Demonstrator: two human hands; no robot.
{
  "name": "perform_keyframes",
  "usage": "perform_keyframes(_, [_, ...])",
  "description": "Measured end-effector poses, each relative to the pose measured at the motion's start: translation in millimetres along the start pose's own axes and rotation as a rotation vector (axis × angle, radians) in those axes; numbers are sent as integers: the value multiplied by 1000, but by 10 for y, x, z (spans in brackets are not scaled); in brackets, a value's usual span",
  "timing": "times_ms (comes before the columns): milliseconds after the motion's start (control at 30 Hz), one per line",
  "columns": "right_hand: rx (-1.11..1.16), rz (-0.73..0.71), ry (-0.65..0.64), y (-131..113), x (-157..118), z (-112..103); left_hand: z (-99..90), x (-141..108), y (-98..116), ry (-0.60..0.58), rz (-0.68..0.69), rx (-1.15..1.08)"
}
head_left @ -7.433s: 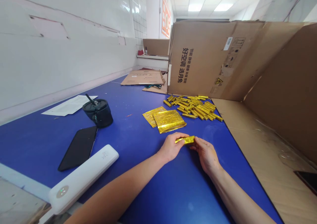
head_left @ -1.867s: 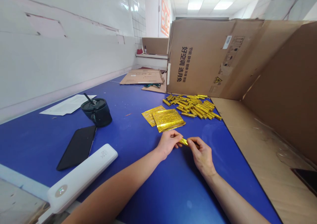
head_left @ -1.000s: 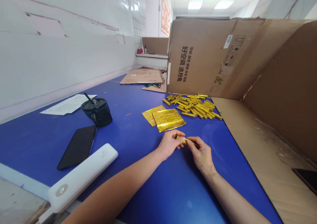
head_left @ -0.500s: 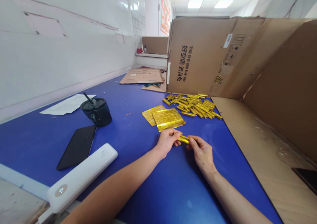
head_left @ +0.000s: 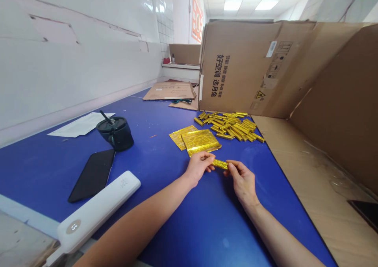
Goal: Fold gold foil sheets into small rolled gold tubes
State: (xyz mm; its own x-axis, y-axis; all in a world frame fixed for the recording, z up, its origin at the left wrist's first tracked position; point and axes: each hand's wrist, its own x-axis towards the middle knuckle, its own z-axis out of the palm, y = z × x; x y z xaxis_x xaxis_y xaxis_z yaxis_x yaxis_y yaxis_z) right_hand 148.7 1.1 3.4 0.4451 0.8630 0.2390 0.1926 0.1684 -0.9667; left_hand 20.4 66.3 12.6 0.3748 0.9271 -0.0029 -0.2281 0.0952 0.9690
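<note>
Between my two hands is a small folded strip of shiny gold foil paper (head_left: 220, 164), held level just above the blue table. My left hand (head_left: 201, 165) pinches its left end. The right end is gripped between the thumb and fingers of my right hand (head_left: 241, 177). Just beyond my left hand lies a stack of flat gold foil sheets (head_left: 202, 141), overlapping another gold sheet (head_left: 178, 137) on its left. A loose pile of similar folded gold strips (head_left: 232, 126) is spread farther back, at the foot of the cardboard box.
A large cardboard box (head_left: 245, 66) walls off the back and right of the blue table (head_left: 189, 227). On the left are a dark lidded mug (head_left: 119, 135), a black phone (head_left: 93, 174), a white device (head_left: 100, 208) and white paper (head_left: 78, 124). Flat cardboard (head_left: 169, 90) lies behind.
My right hand has shifted slightly right, so more of the gold strip shows between my hands. Both hands keep hold of it. The sheets and the pile have not moved.
</note>
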Motion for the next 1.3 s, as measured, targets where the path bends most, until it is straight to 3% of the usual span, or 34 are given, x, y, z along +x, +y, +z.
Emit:
perform_keyframes(167, [50, -9, -24, -3, 7, 12, -12, 18, 4, 28, 28, 8])
perform_keyframes(467, [29, -11, -86, -9, -4, 2, 28, -47, 29, -77, 47, 63])
perform_keyframes(700, [42, -1, -89, -56, -27, 16, 27, -41, -18, -83, 24, 42])
perform_keyframes(1000, [205, 95, -88, 9, 28, 8, -6, 15, 18, 5, 52, -31])
perform_keyframes(1133, [223, 68, -27, 19, 35, 8, -6, 25, 5, 82, 46, -95])
perform_keyframes(1300, [221, 43, 8, 25, 33, 9, -11, 24, 3, 74, 0, -113])
